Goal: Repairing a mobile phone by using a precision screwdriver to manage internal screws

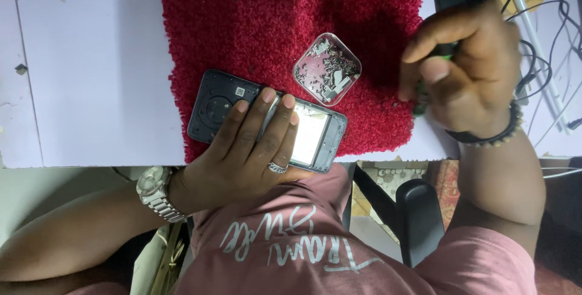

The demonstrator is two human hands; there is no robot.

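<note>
My left hand (pixel 248 149) lies flat over an opened phone (pixel 318 137), pressing it down on a red fuzzy mat (pixel 254 22); its shiny inner frame shows past my fingertips. Beside it, under my fingers, lies the phone's dark back cover (pixel 215 104). My right hand (pixel 467 68) hovers at the mat's right edge, fingers curled around a thin dark tool with a green part (pixel 445 53), mostly hidden by the hand. A small clear square tray (pixel 327 68) holding several tiny screws and metal bits sits on the mat between the hands.
The mat rests on a white table (pixel 91 65). Black cables and a power strip (pixel 533 22) crowd the table's right end. A black chair armrest (pixel 418 216) sits below the table edge.
</note>
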